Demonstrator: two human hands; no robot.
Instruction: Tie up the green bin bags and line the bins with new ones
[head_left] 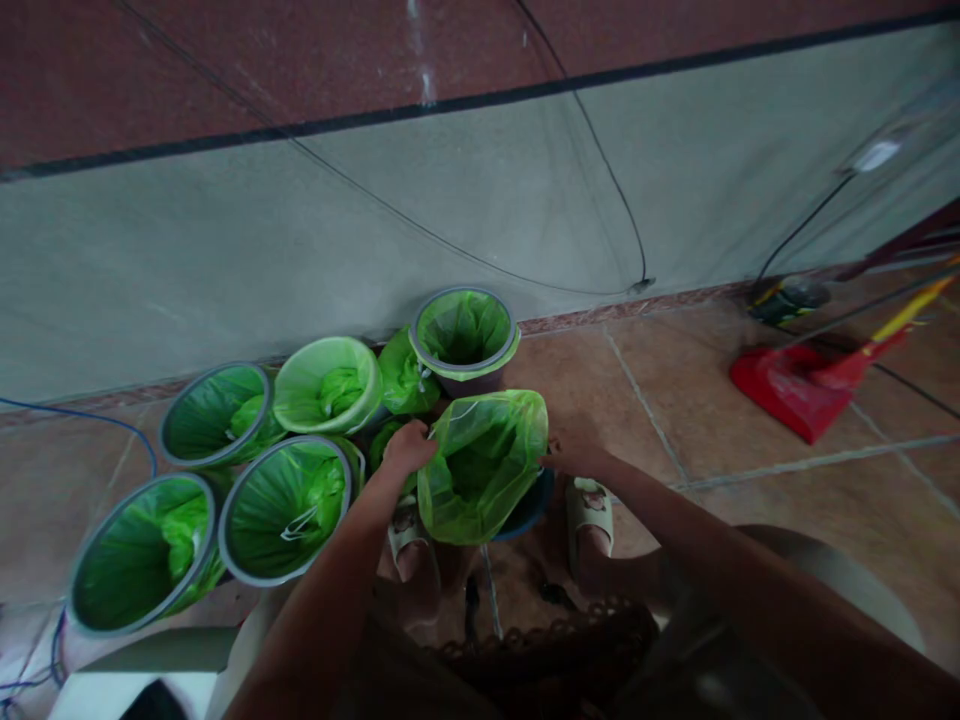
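A green plastic bag [480, 470] hangs with its mouth spread wide over a blue bin [529, 510], most of which the bag hides. My left hand [409, 447] is closed on the bag's left edge, where a white drawstring shows. On the opposite edge my right hand [574, 455] also grips the bag, its fingertips partly hidden. Just behind stands a grey-rimmed bin [465, 368] lined with a green bag. A bunched green bag [406, 375] lies beside that bin, close to my left hand.
Several lined bins stand at left, including a pale-rimmed bin [300, 350] and a grey-rimmed bin [232, 560]. A red dustpan [795, 385] and a dark can [791, 300] are at right. Cables run along the wall [480, 190]. My slippered feet flank the blue bin.
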